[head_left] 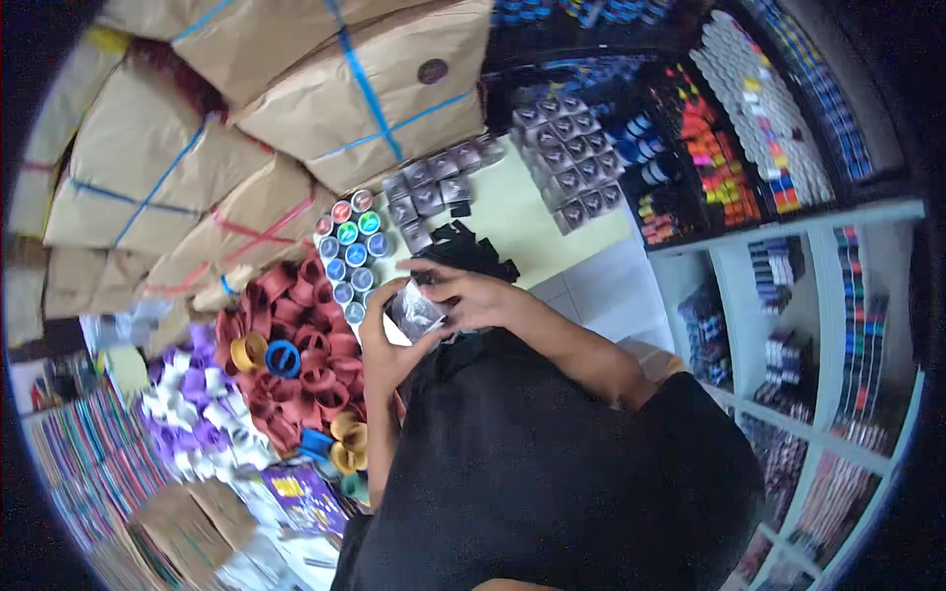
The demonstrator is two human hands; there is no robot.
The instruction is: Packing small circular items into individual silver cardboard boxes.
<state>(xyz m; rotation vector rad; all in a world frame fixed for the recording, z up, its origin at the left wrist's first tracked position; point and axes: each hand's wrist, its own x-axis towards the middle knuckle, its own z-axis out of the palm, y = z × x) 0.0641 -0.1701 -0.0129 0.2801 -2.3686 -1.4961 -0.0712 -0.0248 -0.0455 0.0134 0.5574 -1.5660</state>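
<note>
In front of my chest, both hands are closed around a small grey box [418, 313] with a pale, shiny print on its face. My left hand [386, 345] grips it from the left and below, thumb along the near side. From the right, my right hand [471, 298] wraps its fingers over the box. Just beyond lies a heap of black strips [461, 252] on the cream tabletop [514, 222]. Left of my hands stand several small cylinders [347, 233] with red, green and blue tops. Similar grey boxes [426, 197] sit in rows past them.
More grey boxes [567, 163] are stacked at the table's far right. Large paper-wrapped bundles [365, 94] tied with coloured straps rise behind and left. Piled red-brown rings [305, 340] and white and purple rings [202, 404] lie at left. Stocked shelves [788, 246] stand at right.
</note>
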